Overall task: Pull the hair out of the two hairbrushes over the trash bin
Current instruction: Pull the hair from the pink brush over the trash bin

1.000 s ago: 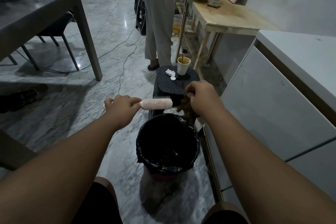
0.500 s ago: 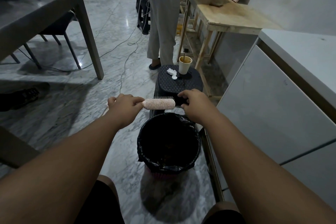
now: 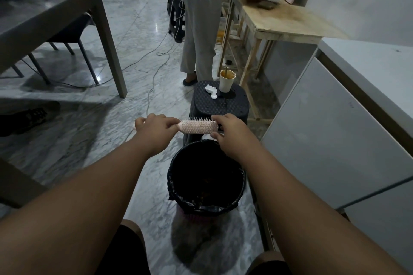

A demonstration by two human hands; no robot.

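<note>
Head camera looks down on a pink hairbrush [image 3: 199, 127] held level above the far rim of the black-lined trash bin [image 3: 173, 176]. The left hand [image 3: 156, 128] is wrapped round its handle and the right hand [image 3: 230, 135] pinches the free end between thumb and forefinger. I judge the brush light and stiff with springy bristles, so the handle is the firm hold, while any remaining hair, soft and clingy, is best nipped near the bristle roots and drawn outward.

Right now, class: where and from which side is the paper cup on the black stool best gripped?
Probably round its wall, midway up, from the right: the paper cup stands upright, open-topped, a stick in it, crumpled tissue lying to its left.
</note>
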